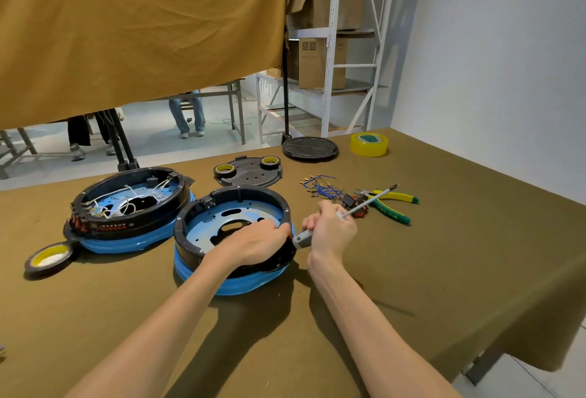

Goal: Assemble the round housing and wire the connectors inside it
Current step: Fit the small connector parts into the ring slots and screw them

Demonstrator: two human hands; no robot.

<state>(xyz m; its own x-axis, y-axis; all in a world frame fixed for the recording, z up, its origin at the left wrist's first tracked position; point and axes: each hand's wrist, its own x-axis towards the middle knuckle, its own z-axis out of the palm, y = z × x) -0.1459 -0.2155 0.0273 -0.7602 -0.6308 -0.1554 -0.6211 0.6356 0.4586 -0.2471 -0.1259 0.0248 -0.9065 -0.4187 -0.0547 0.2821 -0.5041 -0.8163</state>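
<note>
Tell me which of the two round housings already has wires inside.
The left housing, with white wires looped inside; the one the left hand grips has none.

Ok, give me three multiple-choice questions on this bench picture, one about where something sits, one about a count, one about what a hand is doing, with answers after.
1. Where is the big yellow tape roll?
A. at the table's far right, beside the black round lid
B. inside the near housing
C. under the pliers

2. How many small tape rolls lie on the dark perforated plate?
A. none
B. two
C. four

3. What is the right hand doing?
A. lying flat on the cloth
B. gripping a screwdriver
C. pinching a blue wire

Answers: 1 A, the roll sits on the cloth just right of the lid. 2 B, one roll lies at each end of the plate. 3 B, its fingers curl round the grey handle while the left hand holds the near housing by its rim.
</note>
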